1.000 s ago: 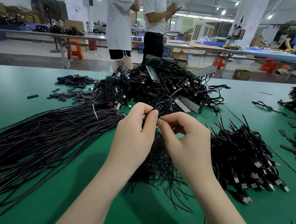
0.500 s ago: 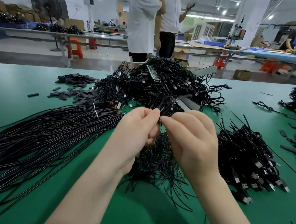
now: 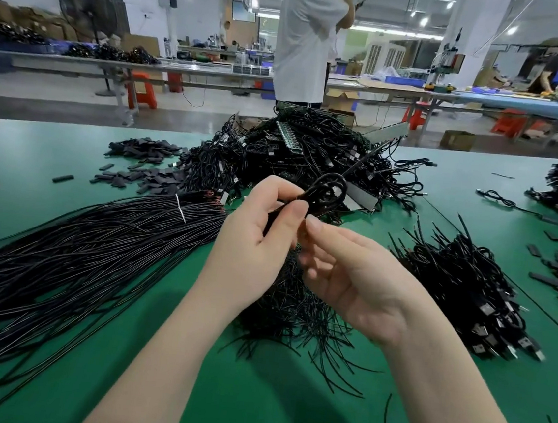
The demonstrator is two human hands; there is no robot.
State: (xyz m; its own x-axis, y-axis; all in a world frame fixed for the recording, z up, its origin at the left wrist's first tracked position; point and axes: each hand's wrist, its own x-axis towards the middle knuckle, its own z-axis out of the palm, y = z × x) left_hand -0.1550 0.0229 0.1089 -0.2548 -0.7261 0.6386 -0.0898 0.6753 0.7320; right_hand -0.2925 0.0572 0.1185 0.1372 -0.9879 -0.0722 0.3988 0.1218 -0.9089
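Currently: left hand (image 3: 257, 240) pinches coiled black cable (image 3: 308, 195) between thumb and fingers, raised over the green table (image 3: 35, 158), just near of the far cable heap (image 3: 311, 152). Right hand (image 3: 359, 282) loosely curled, thumb tip beside the coil; cannot tell if it holds anything.

wire bundle (image 3: 71, 244) left of hands

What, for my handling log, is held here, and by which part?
The left hand pinches a coiled black cable just below its loop; the right hand looks open.
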